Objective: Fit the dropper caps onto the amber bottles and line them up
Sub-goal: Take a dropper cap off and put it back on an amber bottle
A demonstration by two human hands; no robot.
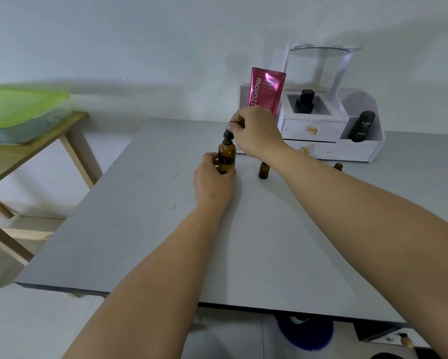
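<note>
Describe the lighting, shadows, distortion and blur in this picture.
Head view: soft, even light, only a mild sheen on the pink tube; head view: a dim shadow on the wall behind the white organiser; head view: the wide lens splays the edges of the grey table and stretches the forearms; head view: the green lid looks smeared.

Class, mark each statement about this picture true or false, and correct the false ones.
1. The left hand holds the large amber bottle. True.
2. The right hand lies flat on the table. False: it pinches the dropper cap over the large bottle's neck.
3. The small amber bottle already has a cap. False: its neck is open.
4. The pink tube stands upright at the white organiser. True.
</note>
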